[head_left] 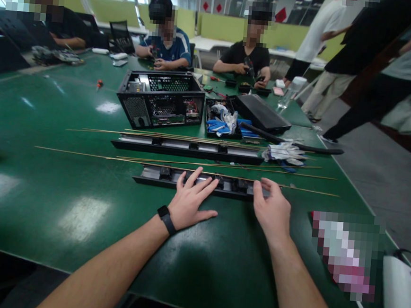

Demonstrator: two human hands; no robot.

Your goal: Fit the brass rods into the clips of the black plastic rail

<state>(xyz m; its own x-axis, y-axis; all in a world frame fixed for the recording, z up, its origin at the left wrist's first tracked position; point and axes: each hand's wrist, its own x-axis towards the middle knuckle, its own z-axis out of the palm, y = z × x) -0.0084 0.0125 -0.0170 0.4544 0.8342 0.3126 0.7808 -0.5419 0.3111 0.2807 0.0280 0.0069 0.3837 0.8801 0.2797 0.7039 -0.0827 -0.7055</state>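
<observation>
On the green table lies a near black channel (pixel 192 187) with a silvery inside and several dark blocks in it. My left hand (pixel 193 195), wearing a black wristband, is spread open over its middle, fingertips at the channel. At its right end is my right hand (pixel 272 206), thumb and fingers loosely curved and apart; I cannot tell whether they touch the channel or a rod. Thin brass-coloured rods (pixel 305 190) lie along the channel and pass behind my right hand. A second, similar channel (pixel 177 150) lies parallel farther back, with more thin rods (pixel 100 131) along it.
Behind stand an opened black computer case (pixel 160 100) and a box with blue-white gloves (pixel 222 122). More gloves (pixel 286 152) and a black tube (pixel 312 148) lie right. A white device (pixel 403 293) is near right. People sit opposite; others stand right.
</observation>
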